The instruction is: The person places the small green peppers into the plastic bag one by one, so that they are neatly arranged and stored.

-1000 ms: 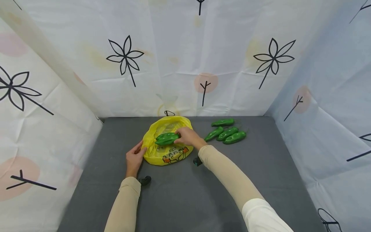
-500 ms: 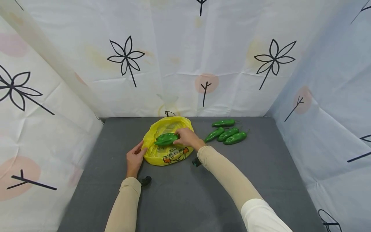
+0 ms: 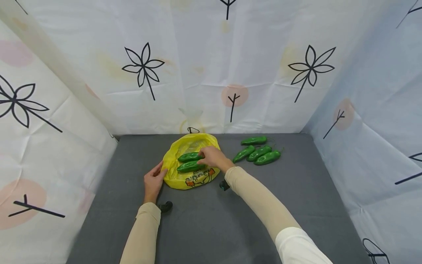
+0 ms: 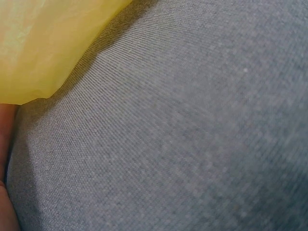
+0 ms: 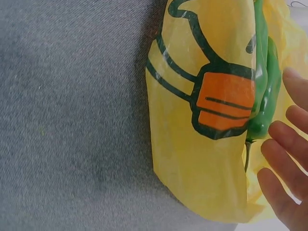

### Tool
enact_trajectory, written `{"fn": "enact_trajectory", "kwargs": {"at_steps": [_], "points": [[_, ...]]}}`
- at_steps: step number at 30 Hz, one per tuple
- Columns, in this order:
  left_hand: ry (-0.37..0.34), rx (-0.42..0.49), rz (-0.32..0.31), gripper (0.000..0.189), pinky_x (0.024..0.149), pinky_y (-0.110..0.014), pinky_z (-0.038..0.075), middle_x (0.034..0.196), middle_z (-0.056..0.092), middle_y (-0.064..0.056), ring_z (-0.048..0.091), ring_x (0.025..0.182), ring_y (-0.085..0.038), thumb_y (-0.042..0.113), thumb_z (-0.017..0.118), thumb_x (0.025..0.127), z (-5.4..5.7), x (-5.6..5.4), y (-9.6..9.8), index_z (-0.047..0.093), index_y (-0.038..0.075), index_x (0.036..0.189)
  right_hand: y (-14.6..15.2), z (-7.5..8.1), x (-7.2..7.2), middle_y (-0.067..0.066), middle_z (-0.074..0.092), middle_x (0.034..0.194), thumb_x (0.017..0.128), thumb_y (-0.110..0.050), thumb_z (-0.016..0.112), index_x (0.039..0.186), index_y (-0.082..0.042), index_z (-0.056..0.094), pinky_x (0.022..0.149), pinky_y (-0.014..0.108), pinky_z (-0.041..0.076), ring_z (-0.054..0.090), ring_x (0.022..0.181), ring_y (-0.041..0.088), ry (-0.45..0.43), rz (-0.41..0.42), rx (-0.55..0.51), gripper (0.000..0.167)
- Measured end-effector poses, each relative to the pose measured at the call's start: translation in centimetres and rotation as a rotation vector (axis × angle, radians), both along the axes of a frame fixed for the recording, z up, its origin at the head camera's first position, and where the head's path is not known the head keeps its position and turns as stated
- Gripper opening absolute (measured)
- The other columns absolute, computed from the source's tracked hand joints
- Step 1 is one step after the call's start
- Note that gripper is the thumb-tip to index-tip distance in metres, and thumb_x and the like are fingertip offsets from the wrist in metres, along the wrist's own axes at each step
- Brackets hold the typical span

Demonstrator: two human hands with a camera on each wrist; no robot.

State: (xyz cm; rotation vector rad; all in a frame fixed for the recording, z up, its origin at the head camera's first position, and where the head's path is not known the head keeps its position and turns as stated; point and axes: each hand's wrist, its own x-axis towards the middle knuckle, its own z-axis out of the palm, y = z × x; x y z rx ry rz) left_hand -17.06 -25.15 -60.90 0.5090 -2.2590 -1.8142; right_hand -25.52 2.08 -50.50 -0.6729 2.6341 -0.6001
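Note:
A yellow plastic bag lies with its mouth spread wide, and two long green peppers rest inside. The farther pepper is parallel to the nearer pepper, with a narrow gap between them. My left hand pinches the bag's left rim; in the left wrist view only a sliver of that hand shows beneath the bag's edge. My right hand is over the bag at the right ends of the peppers. Seen from the right wrist, its fingers are spread and loosely straight beside a pepper, not wrapped round it.
Several more green peppers lie in a loose group to the right of the bag, on the dark grey table. White cloth walls with leaf drawings close off the back and both sides.
The two peppers in the bag lay bunched together at my right fingers; now they lie apart, side by side. My right hand has loosened from them, while my left hand stays at the rim.

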Motion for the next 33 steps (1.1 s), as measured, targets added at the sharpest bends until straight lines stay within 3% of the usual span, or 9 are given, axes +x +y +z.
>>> {"fn": "enact_trajectory", "kwargs": {"at_steps": [6,10,20,27,33], "points": [[-0.005,-0.001,0.003,0.045,0.083,-0.001,0.045,0.141,0.066,-0.007,0.061,0.119,-0.014,0.029,0.077,0.092,-0.1,0.0,0.0,0.068,0.021,0.136,0.2,0.1,0.1,0.009,0.068,0.13,0.099,-0.037,0.067,0.134,-0.011,0.066,0.096,0.041,0.055,0.065,0.113,0.024,0.124,0.023,0.043,0.044],[-0.009,-0.007,0.004,0.045,0.083,-0.001,0.045,0.14,0.066,-0.007,0.06,0.115,-0.007,0.03,0.077,0.093,-0.2,0.0,-0.1,0.068,0.022,0.136,0.3,0.3,0.3,0.009,0.061,0.136,0.102,-0.042,0.06,0.139,-0.014,0.061,0.1,0.045,0.052,0.059,0.121,0.028,0.239,-0.001,0.124,0.046],[-0.011,-0.013,0.004,0.045,0.082,0.0,0.045,0.139,0.067,-0.008,0.061,0.119,-0.014,0.03,0.077,0.093,-0.2,0.0,0.0,0.068,0.022,0.136,1.2,0.0,0.5,0.012,0.048,0.149,0.101,-0.054,0.056,0.153,-0.018,0.045,0.104,0.051,0.049,0.05,0.135,0.033,0.416,-0.036,0.192,0.064],[-0.014,-0.015,0.011,0.047,0.083,-0.001,0.045,0.141,0.065,-0.01,0.059,0.11,0.001,0.034,0.075,0.093,-0.4,-0.2,-0.1,0.067,0.022,0.138,2.4,-0.4,0.5,0.012,0.035,0.162,0.101,-0.06,0.051,0.163,-0.022,0.024,0.119,0.054,0.036,0.039,0.147,0.033,0.461,-0.061,0.171,0.077],[-0.024,0.006,0.006,0.046,0.083,-0.001,0.045,0.142,0.065,-0.007,0.057,0.108,0.006,0.034,0.075,0.093,-0.7,-0.3,-0.1,0.068,0.023,0.137,3.6,-0.7,0.5,0.012,0.028,0.166,0.101,-0.064,0.046,0.164,-0.024,0.02,0.125,0.061,0.021,0.026,0.154,0.037,0.446,-0.071,0.185,0.079]]}}
